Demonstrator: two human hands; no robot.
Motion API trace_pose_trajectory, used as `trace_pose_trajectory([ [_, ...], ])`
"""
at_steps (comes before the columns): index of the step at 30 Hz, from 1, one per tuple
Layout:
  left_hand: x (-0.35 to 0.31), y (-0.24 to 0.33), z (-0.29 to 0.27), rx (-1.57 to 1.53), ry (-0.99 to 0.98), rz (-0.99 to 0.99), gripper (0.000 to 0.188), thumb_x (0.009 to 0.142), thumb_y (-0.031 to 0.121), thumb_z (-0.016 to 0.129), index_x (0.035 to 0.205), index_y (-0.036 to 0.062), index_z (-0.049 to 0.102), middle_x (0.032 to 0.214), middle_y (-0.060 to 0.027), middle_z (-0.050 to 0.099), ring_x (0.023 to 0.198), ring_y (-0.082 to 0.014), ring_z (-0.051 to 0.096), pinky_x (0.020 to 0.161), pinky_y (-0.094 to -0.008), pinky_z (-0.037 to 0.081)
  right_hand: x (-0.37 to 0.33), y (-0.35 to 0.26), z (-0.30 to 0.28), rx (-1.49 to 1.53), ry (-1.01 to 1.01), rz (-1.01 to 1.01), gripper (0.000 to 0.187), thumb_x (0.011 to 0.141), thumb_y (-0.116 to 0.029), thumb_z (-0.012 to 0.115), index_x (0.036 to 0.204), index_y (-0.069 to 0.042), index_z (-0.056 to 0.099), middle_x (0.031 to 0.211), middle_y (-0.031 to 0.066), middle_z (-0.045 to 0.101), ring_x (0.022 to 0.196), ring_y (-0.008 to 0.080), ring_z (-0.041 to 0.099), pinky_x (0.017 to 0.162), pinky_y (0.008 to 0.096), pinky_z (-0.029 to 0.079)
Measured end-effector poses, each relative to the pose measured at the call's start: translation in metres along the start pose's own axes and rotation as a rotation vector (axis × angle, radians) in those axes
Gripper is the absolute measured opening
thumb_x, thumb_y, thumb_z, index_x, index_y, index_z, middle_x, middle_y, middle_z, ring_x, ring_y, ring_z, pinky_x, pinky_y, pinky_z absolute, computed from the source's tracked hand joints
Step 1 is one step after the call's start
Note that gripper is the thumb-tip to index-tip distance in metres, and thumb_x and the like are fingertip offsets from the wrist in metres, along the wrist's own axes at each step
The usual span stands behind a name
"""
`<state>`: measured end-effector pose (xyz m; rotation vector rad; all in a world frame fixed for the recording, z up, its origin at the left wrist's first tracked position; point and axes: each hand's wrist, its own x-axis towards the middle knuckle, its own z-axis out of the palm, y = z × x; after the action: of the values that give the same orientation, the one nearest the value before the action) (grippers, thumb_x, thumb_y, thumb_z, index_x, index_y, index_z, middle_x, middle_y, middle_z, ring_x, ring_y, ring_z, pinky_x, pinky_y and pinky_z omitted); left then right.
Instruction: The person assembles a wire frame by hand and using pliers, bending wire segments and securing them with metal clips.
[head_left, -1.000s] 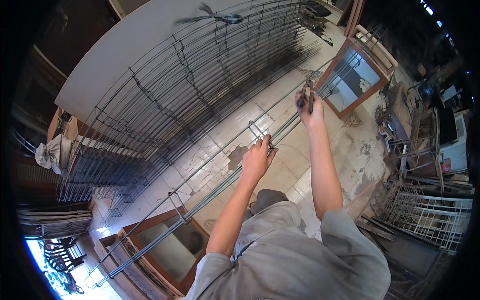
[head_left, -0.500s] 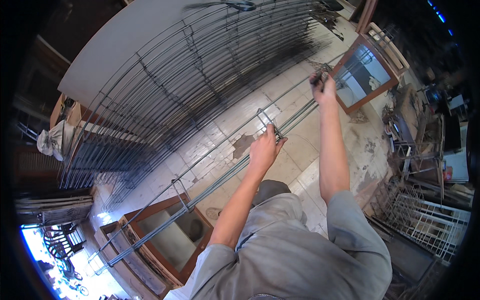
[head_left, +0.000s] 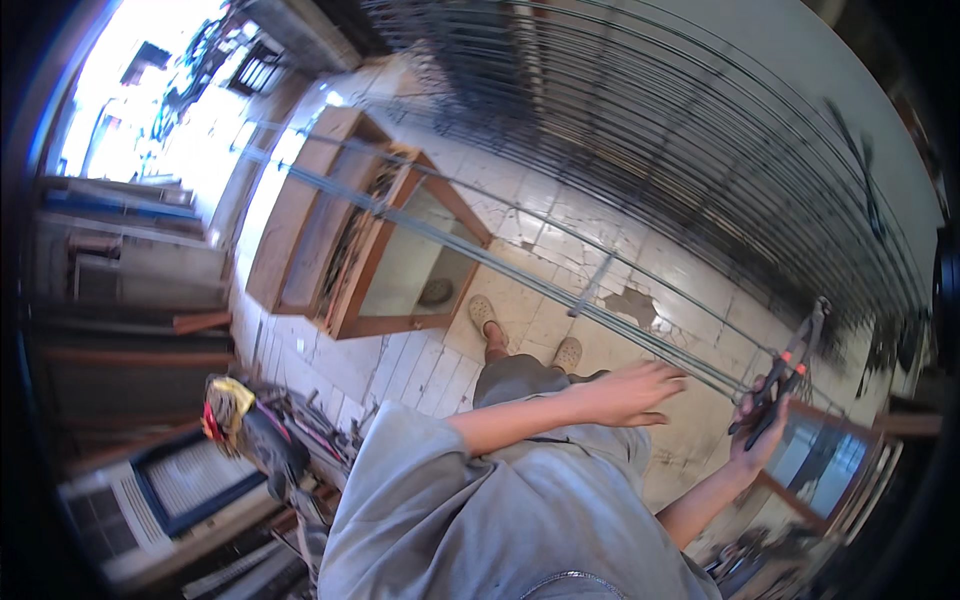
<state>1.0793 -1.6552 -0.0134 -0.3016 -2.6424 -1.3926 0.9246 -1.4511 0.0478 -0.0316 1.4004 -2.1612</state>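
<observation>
My right hand (head_left: pixel 768 428) is wrapped around the dark handles of nippers (head_left: pixel 797 368) with orange-red marks, their jaws pointing up and away. My left hand (head_left: pixel 635 393) is raised in front of my shirt, fingers stretched out, holding nothing. Just beyond it a long, narrow cage of steel bars (head_left: pixel 522 276) runs from the far left to near my right hand. A square wire stirrup (head_left: pixel 592 284) joins its bars. Whether the nippers touch the cage cannot be told.
Wooden glass-fronted cabinets (head_left: pixel 345 325) support the cage's left part; another framed glass piece (head_left: pixel 820 462) lies at right. Many similar bar cages (head_left: pixel 650 130) stand stacked beyond. Cracked tiles (head_left: pixel 630 303) cover the floor. Cluttered scrap and a bundle with yellow cloth (head_left: pixel 235 398) lie at left.
My view has swung to the left. My left hand has let go of the stirrup and drawn back toward my body. The nippers in my right hand now show plainly.
</observation>
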Motion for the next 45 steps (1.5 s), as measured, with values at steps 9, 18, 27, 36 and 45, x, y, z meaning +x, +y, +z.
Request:
trace_pose_trajectory([
  [9,-0.264,-0.017,-0.121,-0.127,1.594,-0.895,0.018,0.096,0.015,0.064,0.107,0.0016,0.061,0.093,-0.0064,0.067,0.090,-0.0161,0.063,0.079,-0.0284,0.050,0.002,0.084,0.226,-0.699,-1.230,0.027,0.050,0.087,-0.015,0.064,0.135,-0.002,0.055,0.100,0.0118,0.067,0.069,0.0145,0.061,0.060,0.0276,0.050],
  [18,-0.273,-0.102,-0.221,0.109,1.316,-0.812,0.040,0.092,0.021,0.069,0.122,-0.0021,0.055,0.118,-0.0204,0.064,0.114,-0.0320,0.062,0.098,-0.0394,0.047,-0.049,0.206,0.269,-1.208,-1.178,0.459,0.035,0.088,-0.023,0.062,0.114,0.001,0.063,0.079,0.0215,0.065,0.071,0.0301,0.064,0.068,0.0404,0.050],
  [27,-0.262,-0.162,-0.236,-0.087,1.222,-0.587,0.041,0.088,0.013,0.072,0.122,-0.0020,0.055,0.111,-0.0212,0.065,0.107,-0.0360,0.064,0.091,-0.0430,0.049,-0.083,0.296,0.302,-1.166,-0.639,0.537,0.028,0.090,-0.015,0.055,0.111,0.001,0.064,0.073,0.0020,0.061,0.060,0.0101,0.055,0.058,0.0288,0.048],
  [36,-0.296,-0.149,-0.276,-0.087,0.883,-0.481,0.040,0.089,0.014,0.070,0.124,0.0001,0.058,0.114,-0.0205,0.067,0.109,-0.0345,0.065,0.092,-0.0412,0.051,-0.122,0.341,0.336,-1.236,-0.477,0.328,0.041,0.092,-0.017,0.058,0.128,0.003,0.057,0.077,0.0084,0.063,0.065,0.0169,0.058,0.064,0.0341,0.049],
  [45,-0.346,-0.146,-0.438,0.432,0.501,-0.525,0.048,0.087,0.021,0.070,0.129,0.0043,0.056,0.131,-0.0177,0.057,0.124,-0.0362,0.053,0.108,-0.0458,0.040,-0.156,0.337,0.382,-1.062,-0.406,0.181,0.049,0.076,-0.022,0.077,0.109,0.001,0.049,0.082,0.0157,0.059,0.070,0.0271,0.059,0.067,0.0382,0.049],
])
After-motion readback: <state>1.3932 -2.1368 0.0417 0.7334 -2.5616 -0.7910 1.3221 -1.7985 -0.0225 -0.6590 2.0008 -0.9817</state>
